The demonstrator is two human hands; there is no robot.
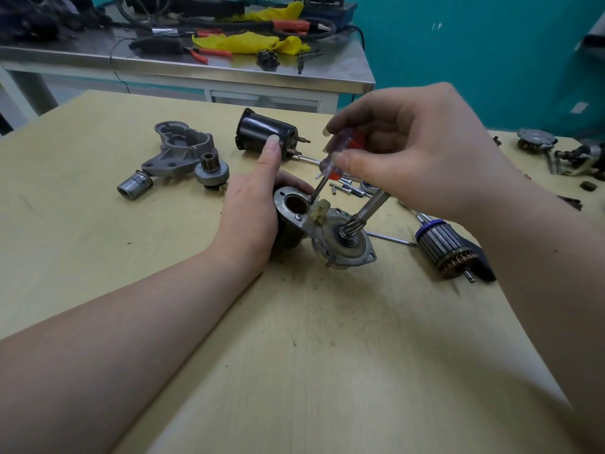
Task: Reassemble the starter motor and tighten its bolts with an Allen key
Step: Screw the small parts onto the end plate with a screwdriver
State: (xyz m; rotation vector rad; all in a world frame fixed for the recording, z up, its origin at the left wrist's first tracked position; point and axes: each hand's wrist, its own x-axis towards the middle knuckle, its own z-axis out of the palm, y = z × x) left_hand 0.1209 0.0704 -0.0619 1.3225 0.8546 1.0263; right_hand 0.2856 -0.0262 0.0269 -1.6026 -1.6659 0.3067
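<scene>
In the middle of the tan table [294,355] stands the part-built starter assembly [327,231], a grey plate with a round opening and a geared shaft sticking up. My left hand [252,204] grips its dark body from the left, index finger raised. My right hand [409,149] pinches the clear red handle of a screwdriver [337,155]. The screwdriver's tip rests on a screw beside the round opening. The black motor housing [265,134] lies behind. An armature [442,249] lies to the right.
A grey nose casting [176,152], a pinion gear [211,173] and a small sleeve [134,185] lie at the left. Loose bolts [347,188] and a thin rod [389,239] sit behind the assembly. More parts [556,152] lie far right. A cluttered steel bench [196,63] stands behind.
</scene>
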